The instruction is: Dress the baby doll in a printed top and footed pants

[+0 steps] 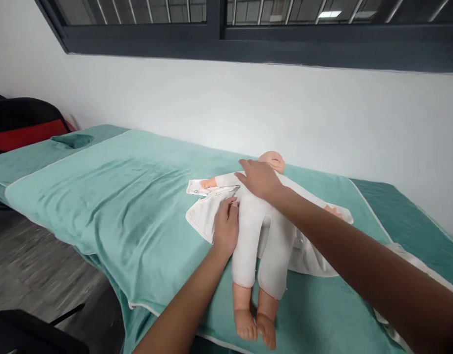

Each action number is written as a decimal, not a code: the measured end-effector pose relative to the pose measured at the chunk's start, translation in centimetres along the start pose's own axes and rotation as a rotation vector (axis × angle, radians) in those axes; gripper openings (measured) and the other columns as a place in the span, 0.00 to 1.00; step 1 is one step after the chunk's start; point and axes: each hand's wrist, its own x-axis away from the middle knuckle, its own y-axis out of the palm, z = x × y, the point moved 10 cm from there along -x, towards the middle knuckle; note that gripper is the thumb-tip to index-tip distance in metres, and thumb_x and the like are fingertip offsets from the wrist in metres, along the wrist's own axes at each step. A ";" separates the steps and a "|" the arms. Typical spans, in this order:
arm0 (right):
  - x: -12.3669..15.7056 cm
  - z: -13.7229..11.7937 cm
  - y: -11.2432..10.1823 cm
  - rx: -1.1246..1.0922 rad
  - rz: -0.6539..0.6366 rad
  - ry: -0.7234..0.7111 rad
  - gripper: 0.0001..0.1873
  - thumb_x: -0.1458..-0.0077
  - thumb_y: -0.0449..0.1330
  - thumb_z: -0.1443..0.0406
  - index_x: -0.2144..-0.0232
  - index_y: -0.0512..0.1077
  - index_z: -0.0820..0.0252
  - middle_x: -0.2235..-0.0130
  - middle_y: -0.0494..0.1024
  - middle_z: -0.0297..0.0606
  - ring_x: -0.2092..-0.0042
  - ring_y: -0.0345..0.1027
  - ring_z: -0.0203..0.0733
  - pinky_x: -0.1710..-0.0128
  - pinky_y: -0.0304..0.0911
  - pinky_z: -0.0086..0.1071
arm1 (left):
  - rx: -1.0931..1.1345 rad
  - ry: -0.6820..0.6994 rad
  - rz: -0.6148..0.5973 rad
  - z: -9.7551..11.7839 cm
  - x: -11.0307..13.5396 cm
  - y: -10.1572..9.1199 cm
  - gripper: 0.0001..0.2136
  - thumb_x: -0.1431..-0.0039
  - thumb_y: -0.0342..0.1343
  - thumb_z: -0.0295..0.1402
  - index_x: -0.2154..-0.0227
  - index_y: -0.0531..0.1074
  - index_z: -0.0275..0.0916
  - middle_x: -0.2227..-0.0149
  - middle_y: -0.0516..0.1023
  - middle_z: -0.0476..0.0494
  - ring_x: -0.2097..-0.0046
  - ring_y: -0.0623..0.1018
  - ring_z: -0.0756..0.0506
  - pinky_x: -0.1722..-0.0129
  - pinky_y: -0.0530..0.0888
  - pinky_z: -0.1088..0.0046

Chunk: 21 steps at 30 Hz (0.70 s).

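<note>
A baby doll [248,216] lies on its back on a green blanket, its head [272,160] toward the wall and its bare feet [255,324] toward me. Its body is soft white cloth. Beneath it a white baby garment [204,214] is spread open, with the doll's arms lying out along the sleeves. My right hand [259,179] lies flat across the doll's upper chest, fingers apart, hiding part of the neck. My left hand [226,226] rests at the doll's hip, over the garment, fingers stretched along its side; some fingertips are hidden.
The green blanket [101,187] has loose folds on the left and hangs over the near edge. White cloth [425,265] lies at the right, partly behind my right forearm. A white wall [175,103] with a dark window frame borders the far side. A red-and-black chair [27,132] stands at left.
</note>
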 end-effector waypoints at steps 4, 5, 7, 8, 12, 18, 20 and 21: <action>-3.3 -3.2 4.0 -0.073 -0.205 -0.077 0.20 0.33 0.50 0.54 0.47 0.68 0.60 0.46 0.76 0.52 0.48 0.70 0.56 0.54 0.62 0.42 | -0.259 0.154 -0.057 0.6 -1.2 0.7 0.15 0.31 0.45 0.34 0.49 0.73 0.43 0.49 0.79 0.39 0.46 0.76 0.39 0.42 0.70 0.57; -3.9 -3.6 4.6 -0.071 -0.225 -0.097 0.19 0.34 0.53 0.54 0.49 0.70 0.60 0.47 0.76 0.52 0.47 0.69 0.57 0.54 0.63 0.43 | -0.348 0.215 -0.082 1.0 -1.6 1.1 0.15 0.32 0.44 0.32 0.50 0.73 0.43 0.49 0.79 0.39 0.45 0.76 0.38 0.42 0.69 0.57; -4.7 -4.0 5.5 -0.074 -0.249 -0.123 0.18 0.36 0.56 0.54 0.52 0.71 0.60 0.47 0.77 0.51 0.48 0.70 0.57 0.55 0.63 0.43 | -0.547 0.323 -0.130 1.5 -2.5 2.1 0.15 0.32 0.43 0.29 0.52 0.73 0.42 0.50 0.79 0.37 0.45 0.75 0.37 0.42 0.69 0.55; -4.9 -3.9 5.7 -0.076 -0.257 -0.126 0.18 0.37 0.57 0.54 0.53 0.72 0.60 0.48 0.78 0.50 0.48 0.70 0.57 0.55 0.63 0.42 | -0.649 0.351 -0.143 1.4 -3.1 2.4 0.15 0.33 0.42 0.28 0.53 0.73 0.42 0.50 0.79 0.36 0.45 0.74 0.36 0.43 0.68 0.55; -4.8 -2.6 5.2 -0.095 -0.232 -0.092 0.17 0.36 0.56 0.54 0.53 0.71 0.59 0.50 0.79 0.49 0.51 0.72 0.55 0.59 0.64 0.41 | -0.938 0.316 -0.070 0.5 -5.7 1.9 0.13 0.33 0.46 0.29 0.51 0.72 0.37 0.46 0.76 0.31 0.44 0.71 0.33 0.46 0.68 0.51; -3.4 -0.3 3.5 -0.150 -0.141 -0.057 0.21 0.33 0.50 0.50 0.48 0.69 0.56 0.48 0.77 0.46 0.49 0.71 0.52 0.59 0.61 0.39 | -0.942 0.152 0.058 -1.4 -9.4 -1.1 0.09 0.34 0.52 0.36 0.59 0.75 0.39 0.53 0.79 0.33 0.47 0.73 0.32 0.48 0.67 0.53; -3.0 -0.1 3.2 -0.175 -0.121 -0.075 0.23 0.34 0.50 0.48 0.48 0.70 0.55 0.48 0.77 0.45 0.49 0.71 0.52 0.58 0.61 0.39 | -0.809 0.118 0.065 -2.0 -10.3 -1.9 0.08 0.36 0.53 0.35 0.65 0.75 0.40 0.58 0.81 0.35 0.52 0.76 0.35 0.51 0.68 0.57; -2.7 0.0 3.1 -0.185 -0.116 -0.086 0.24 0.34 0.50 0.46 0.48 0.70 0.54 0.49 0.77 0.44 0.49 0.71 0.53 0.58 0.60 0.39 | -0.712 0.094 0.078 -2.3 -10.7 -2.4 0.08 0.37 0.54 0.36 0.68 0.75 0.40 0.61 0.81 0.36 0.56 0.77 0.36 0.54 0.69 0.60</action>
